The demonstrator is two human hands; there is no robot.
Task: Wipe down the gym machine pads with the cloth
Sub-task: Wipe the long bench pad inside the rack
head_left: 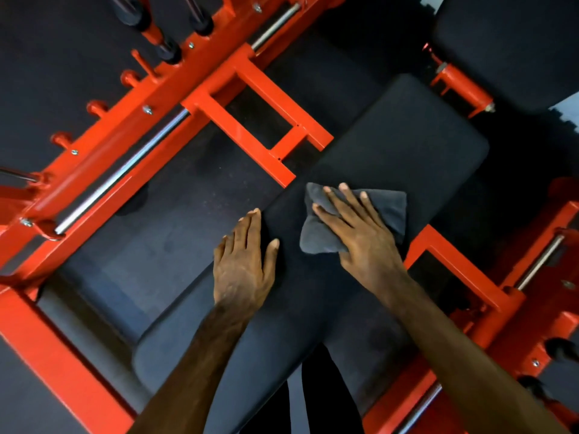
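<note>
No readable text, labels, brands, numbers or signs anywhere.

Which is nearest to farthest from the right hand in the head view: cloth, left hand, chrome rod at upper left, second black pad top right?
From the right hand:
1. Cloth, directly under its flat fingers on the long black pad.
2. Left hand, resting beside it on the pad's left edge.
3. Chrome rod, left on the red frame.
4. Second black pad, top right corner.

Dim, even light; soft overall blur, wide-angle bending at edges; faint glare, perhaps overhead, on chrome rod (119,170).
</note>
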